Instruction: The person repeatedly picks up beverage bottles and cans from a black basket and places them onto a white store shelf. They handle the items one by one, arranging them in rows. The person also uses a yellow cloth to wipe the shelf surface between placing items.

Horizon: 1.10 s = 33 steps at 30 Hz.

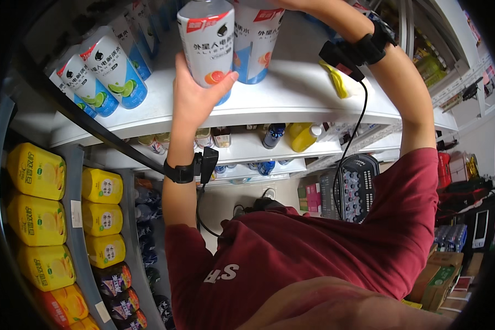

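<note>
My left hand (200, 88) grips the lower part of a white-and-blue electrolyte drink bottle (208, 45) with a grapefruit picture, at the front of the upper white shelf (288, 97). A like bottle (258, 45) stands just right of and behind it. My right hand (293, 3) is at the top edge of the view, near that second bottle's top; its fingers are mostly cut off. A yellow cloth (336, 80) lies on the shelf below my right forearm. Both wrists wear black straps with small devices and cables.
Lime-pictured bottles (121, 76) stand in rows at the shelf's left. A dark bar (103, 134) crosses the left side. Lower shelves hold a yellow bottle (305, 136) and others. Yellow drink bottles (37, 171) fill the left rack. A black crate (357, 187) of bottles sits on the floor.
</note>
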Each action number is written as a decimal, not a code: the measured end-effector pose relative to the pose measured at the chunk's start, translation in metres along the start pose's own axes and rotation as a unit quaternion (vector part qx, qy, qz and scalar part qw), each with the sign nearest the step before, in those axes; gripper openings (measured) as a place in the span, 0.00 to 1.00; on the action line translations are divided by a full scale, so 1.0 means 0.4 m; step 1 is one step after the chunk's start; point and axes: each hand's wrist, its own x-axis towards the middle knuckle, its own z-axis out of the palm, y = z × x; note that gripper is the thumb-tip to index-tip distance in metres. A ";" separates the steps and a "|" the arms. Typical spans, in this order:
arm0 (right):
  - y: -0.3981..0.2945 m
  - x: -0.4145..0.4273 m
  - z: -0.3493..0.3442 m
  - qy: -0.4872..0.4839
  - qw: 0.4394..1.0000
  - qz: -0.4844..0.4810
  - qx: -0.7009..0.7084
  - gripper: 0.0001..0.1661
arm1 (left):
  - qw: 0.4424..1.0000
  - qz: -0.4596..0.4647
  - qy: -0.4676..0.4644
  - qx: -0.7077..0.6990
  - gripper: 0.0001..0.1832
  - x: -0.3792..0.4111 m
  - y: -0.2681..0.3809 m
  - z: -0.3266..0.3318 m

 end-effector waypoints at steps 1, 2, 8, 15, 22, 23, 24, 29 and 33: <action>0.008 -0.017 -0.020 0.000 0.997 0.001 -0.076 0.23 | 1.000 0.006 -0.003 -0.007 0.40 0.003 -0.002 0.008; 0.021 -0.010 -0.012 -0.002 0.992 -0.020 -0.126 0.21 | 1.000 0.006 0.013 0.014 0.40 -0.006 -0.004 -0.021; -0.048 -0.131 -0.092 -0.007 0.937 0.099 -0.336 0.18 | 0.999 0.050 0.002 -0.015 0.36 -0.012 -0.034 -0.032; -0.232 -0.366 -0.167 0.098 0.929 0.069 -0.349 0.13 | 0.994 0.081 -0.014 -0.073 0.38 -0.070 0.000 -0.041; -0.406 -0.808 -0.274 0.025 0.877 0.302 -0.373 0.21 | 0.981 0.110 -0.111 -0.116 0.33 -0.190 0.138 0.224; -0.388 -0.937 -0.278 0.026 0.893 0.288 -0.345 0.21 | 0.977 0.095 -0.129 -0.138 0.37 -0.216 0.147 0.275; -0.327 -1.020 -0.258 0.019 0.927 0.238 -0.289 0.20 | 0.982 0.069 -0.131 -0.121 0.41 -0.279 0.154 0.272; -0.325 -1.487 -0.236 -0.013 0.862 0.476 -0.175 0.12 | 0.969 -0.058 -0.201 -0.132 0.46 -0.395 0.113 0.555; -0.210 -1.909 -0.080 -0.055 0.756 0.599 -0.259 0.22 | 0.935 -0.141 -0.303 -0.118 0.46 -0.441 0.080 0.745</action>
